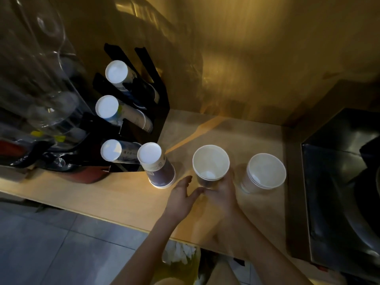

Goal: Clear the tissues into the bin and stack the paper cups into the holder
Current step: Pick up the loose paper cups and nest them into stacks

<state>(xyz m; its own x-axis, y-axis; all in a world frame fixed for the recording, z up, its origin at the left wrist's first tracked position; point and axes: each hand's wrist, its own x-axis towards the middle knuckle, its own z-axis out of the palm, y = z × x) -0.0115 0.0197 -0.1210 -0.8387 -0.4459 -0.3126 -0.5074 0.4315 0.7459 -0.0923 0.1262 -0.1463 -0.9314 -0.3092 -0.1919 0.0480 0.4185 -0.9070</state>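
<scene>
A black cup holder (158, 112) stands at the back left of the wooden counter, with three rows of stacked paper cups lying in its slots. One upside-down stack of paper cups (157, 167) stands just in front of it. In the middle, an upright stack of cups (210, 163) is gripped by my right hand (223, 192) from the near side. My left hand (182, 195) hovers beside it, fingers apart, holding nothing. Another upright stack of cups (265, 171) stands to the right. White tissues lie in a bin (181, 254) below the counter edge.
A clear plastic dispenser (35, 64) and dark clutter fill the left end of the counter (127, 198). A dark metal sink (339, 182) lies at the right. A golden wall rises behind. Grey floor tiles show at the lower left.
</scene>
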